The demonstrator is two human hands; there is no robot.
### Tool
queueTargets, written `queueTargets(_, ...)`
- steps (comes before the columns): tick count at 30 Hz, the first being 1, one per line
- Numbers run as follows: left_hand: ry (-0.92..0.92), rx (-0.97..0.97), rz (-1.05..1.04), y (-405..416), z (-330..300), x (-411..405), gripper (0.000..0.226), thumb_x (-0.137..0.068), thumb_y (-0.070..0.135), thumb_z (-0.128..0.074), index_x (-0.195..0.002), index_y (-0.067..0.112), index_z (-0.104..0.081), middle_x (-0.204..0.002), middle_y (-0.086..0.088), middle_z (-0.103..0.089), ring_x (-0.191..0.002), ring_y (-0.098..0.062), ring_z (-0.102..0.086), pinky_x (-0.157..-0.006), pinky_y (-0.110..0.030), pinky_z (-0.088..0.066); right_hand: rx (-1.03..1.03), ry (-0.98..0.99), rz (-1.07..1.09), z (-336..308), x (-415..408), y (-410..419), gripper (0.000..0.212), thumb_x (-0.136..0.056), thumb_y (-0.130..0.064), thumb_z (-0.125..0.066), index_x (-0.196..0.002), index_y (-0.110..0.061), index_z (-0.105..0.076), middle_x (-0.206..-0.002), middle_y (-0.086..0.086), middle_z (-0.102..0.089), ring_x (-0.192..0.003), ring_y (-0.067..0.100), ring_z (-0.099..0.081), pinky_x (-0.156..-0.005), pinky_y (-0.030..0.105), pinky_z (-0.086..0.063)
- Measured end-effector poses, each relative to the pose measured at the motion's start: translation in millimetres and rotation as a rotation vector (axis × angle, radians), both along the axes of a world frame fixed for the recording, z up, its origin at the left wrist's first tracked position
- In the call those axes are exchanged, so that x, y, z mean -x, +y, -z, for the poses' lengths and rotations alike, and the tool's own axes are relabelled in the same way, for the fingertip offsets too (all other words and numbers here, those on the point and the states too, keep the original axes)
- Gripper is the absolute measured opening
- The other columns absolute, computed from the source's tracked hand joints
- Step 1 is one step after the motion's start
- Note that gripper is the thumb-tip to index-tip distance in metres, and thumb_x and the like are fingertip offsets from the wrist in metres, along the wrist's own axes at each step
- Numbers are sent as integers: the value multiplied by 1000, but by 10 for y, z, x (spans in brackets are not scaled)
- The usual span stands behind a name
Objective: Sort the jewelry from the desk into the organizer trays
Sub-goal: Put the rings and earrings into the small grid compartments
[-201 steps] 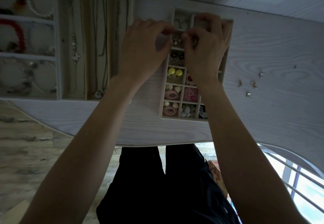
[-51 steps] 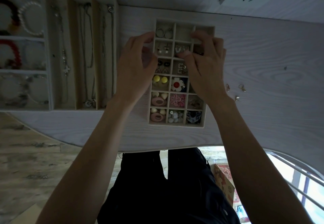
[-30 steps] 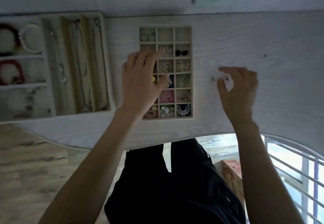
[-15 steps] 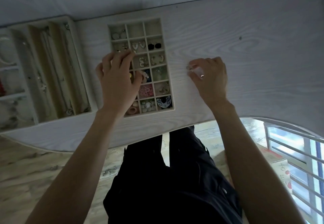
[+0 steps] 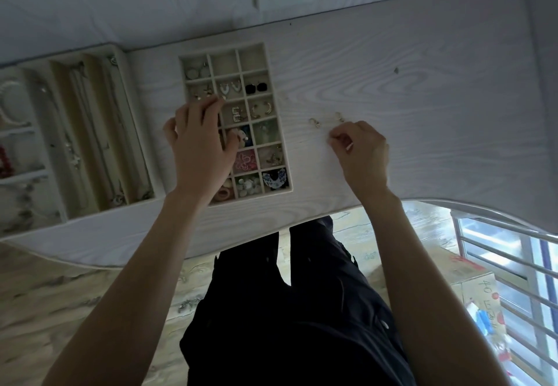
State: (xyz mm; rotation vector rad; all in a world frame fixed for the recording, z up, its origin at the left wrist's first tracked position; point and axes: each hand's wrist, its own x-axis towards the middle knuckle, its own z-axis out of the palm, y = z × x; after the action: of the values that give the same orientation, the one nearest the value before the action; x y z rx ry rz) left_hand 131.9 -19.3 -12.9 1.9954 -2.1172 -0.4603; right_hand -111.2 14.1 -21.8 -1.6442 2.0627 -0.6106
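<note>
Compartments first: the small grid organizer [image 5: 273, 119] sits on the pale desk [image 5: 422, 98], its cells holding paired earrings — rings at the far left cell, black studs [image 5: 256, 88] in the right column, gold hoops just below them, coloured pieces nearer the person, while two far cells look bare. Left of it lies the long-slot tray [image 5: 90, 131] with chains stretched lengthwise in its channels, their long axes running away from the person. Now the left hand [image 5: 200, 144] lies over the organizer's left column, fingers fairly straight and together, tips at the second row, pinching nothing I can see. Right hand [image 5: 360, 150] has pulled a touch nearer the person than half a second ago, when it covered the loose pieces; two small gold earrings [image 5: 315, 122] now show on the desk just beyond its fingertips, apart from each other, right of the organizer. Its fingers are curled, thumb and forefinger drawn together, and whether they pinch a piece I cannot tell. Which way the earrings point is too small to read.
</note>
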Motion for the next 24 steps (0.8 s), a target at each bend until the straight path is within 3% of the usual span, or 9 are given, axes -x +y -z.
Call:
queueTargets(3, 18, 13, 24, -6, 5, -21, 45, -87, 28, -56, -130, 12, -53, -133, -5, -51, -124, -28, -40, -102, -43, -26, 69, -100, 2, -168, -100, -101, 4, -81, -16, -70, -85, -14, -70, -82, 0, -66, -65, 2, -56, -62, 15, -44)
queueTargets(6, 28, 41, 29, -9, 21, -77, 43, -87, 26, -56, -128, 16, -55, -133, -1, -53, -124, -25, -40, -101, -44, -27, 92, -208, -79, -330, -367, -320, 7, -85, -14, -68, -91, -13, -70, -84, -4, -68, -70, 2, -59, -63, 7, -41)
queueTargets(9, 57, 85, 3, -14, 39, -93, 39, -86, 27, -55, -125, 19, -58, -128, 2, -57, -122, -24, -42, -100, -42, -29, 102, -246, -179, -391, -676, -617, 8, -83, -14, -68, -91, -12, -67, -82, -6, -68, -71, 2, -60, -65, 13, -45)
queueTargets(12, 81, 152, -60, -37, 87, -145, 32, -86, 27, -54, -116, 21, -63, -118, 0, -60, -117, -22, -41, -96, -36, -28, 127, -122, -313, -283, -945, -896, 11, -81, -23, -69, -87, -14, -68, -81, -2, -68, -74, 13, -61, -67, 27, -49)
queueTargets(16, 77, 181, -92, -94, 117, -143, 26, -86, 27, -55, -109, 20, -64, -115, -2, -59, -115, -26, -45, -94, -40, -31, 209, 49, -410, -106, -1054, -1081, 13, -75, -25, -71, -80, -13, -72, -86, 5, -65, -84, 25, -56, -72, 25, -37)
queueTargets(24, 62, 194, -52, -174, 149, -193, 25, -85, 26, -54, -108, 23, -65, -120, 0, -58, -117, -27, -45, -93, -39, -32, 172, 254, -578, -74, -1032, -1087, 15, -78, -29, -67, -86, -19, -75, -101, 8, -62, -96, 31, -52, -78, 28, -32)
